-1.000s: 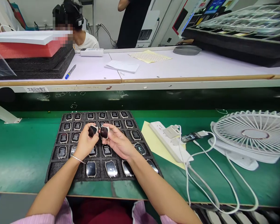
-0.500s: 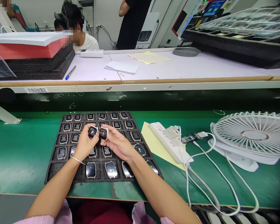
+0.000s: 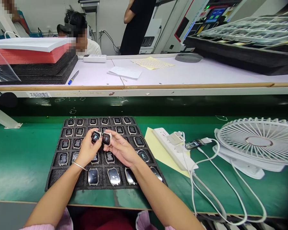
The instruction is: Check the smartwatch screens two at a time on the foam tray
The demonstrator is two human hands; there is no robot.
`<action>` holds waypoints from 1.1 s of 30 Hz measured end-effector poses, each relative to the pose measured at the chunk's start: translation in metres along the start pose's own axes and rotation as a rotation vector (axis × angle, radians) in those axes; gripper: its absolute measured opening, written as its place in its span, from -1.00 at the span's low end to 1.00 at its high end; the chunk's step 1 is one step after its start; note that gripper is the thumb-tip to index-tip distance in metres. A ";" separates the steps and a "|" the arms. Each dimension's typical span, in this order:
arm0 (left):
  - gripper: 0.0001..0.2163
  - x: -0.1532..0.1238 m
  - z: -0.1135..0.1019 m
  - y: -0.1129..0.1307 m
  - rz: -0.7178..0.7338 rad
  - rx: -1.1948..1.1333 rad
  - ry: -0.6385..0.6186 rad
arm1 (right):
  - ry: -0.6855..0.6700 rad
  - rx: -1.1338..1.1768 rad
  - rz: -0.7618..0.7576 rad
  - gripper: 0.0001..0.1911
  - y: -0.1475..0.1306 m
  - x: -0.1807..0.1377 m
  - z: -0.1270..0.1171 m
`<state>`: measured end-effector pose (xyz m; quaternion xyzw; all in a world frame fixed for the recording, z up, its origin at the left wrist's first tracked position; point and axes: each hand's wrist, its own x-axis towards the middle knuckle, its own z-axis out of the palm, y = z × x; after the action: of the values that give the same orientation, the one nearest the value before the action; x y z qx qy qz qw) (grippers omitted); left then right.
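Note:
My left hand (image 3: 88, 146) grips a smartwatch without a strap (image 3: 95, 136), its screen lit and facing up. Close beside it, my right hand (image 3: 120, 147) pinches a second strapless smartwatch (image 3: 107, 139), also showing a lit screen. Both watches are held above a black foam tray (image 3: 54, 174) whose compartments hold rows of similar watch bodies. Several in the tray, such as the watch (image 3: 63, 158) at the left, show text; watches in the nearest row, like this one (image 3: 93, 176), have dark screens. My hands and forearms hide part of the tray.
Right of the tray, a white power strip (image 3: 170, 148) with plugs and cables lies on yellow paper (image 3: 150, 140). A white fan (image 3: 256, 142) stands farther right. Behind, a raised shelf (image 3: 153, 78) bears foam stacks, papers and a pen (image 3: 73, 77). Other people are beyond it.
The camera view has tilted slightly, so the scene sits a little lower. Both hands keep their hold on the two watches, almost unmoved.

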<state>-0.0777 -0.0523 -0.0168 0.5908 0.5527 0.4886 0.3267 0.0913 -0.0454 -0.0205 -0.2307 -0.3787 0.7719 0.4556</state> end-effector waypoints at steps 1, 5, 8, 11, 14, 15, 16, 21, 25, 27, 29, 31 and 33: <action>-0.68 0.000 0.000 0.000 0.002 0.003 -0.001 | -0.005 -0.003 0.004 -0.57 0.000 0.000 0.000; -0.69 0.000 0.001 0.000 0.011 0.000 0.002 | -0.014 -0.015 -0.003 -0.60 0.000 -0.001 0.000; -0.68 0.000 0.001 0.000 0.006 -0.023 -0.006 | -0.005 -0.011 -0.003 -0.58 0.000 0.000 0.001; -0.67 0.000 0.001 0.000 -0.005 -0.042 -0.006 | -0.010 -0.006 0.006 -0.56 0.000 0.000 0.001; -0.67 0.000 0.001 0.000 -0.023 -0.025 -0.012 | -0.031 -0.012 0.003 -0.58 0.000 0.000 0.000; -0.67 0.000 0.001 0.000 -0.026 -0.021 -0.011 | -0.038 -0.014 0.000 -0.59 0.000 0.000 0.000; -0.68 0.000 0.001 0.000 -0.026 -0.022 -0.009 | -0.042 -0.016 -0.003 -0.60 0.000 0.000 0.000; -0.68 0.000 0.002 0.002 -0.023 -0.046 -0.004 | -0.025 -0.008 -0.012 -0.60 0.000 0.000 0.000; -0.68 0.000 0.002 0.005 -0.030 -0.040 -0.002 | -0.037 -0.009 -0.007 -0.60 0.000 -0.001 0.000; -0.69 -0.001 0.001 0.006 -0.028 -0.035 -0.007 | -0.042 -0.012 -0.009 -0.61 0.000 -0.001 0.000; -0.69 -0.001 0.000 0.006 -0.032 -0.028 -0.015 | -0.039 -0.015 -0.014 -0.62 0.000 -0.001 0.000; -0.68 -0.001 0.000 0.006 -0.033 -0.028 -0.022 | -0.033 -0.010 -0.015 -0.61 0.001 -0.001 0.000; -0.66 0.000 0.000 0.005 -0.031 -0.028 -0.022 | -0.028 0.001 -0.011 -0.61 0.001 0.000 -0.001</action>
<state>-0.0760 -0.0533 -0.0120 0.5828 0.5512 0.4849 0.3485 0.0915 -0.0454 -0.0214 -0.2174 -0.3858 0.7728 0.4546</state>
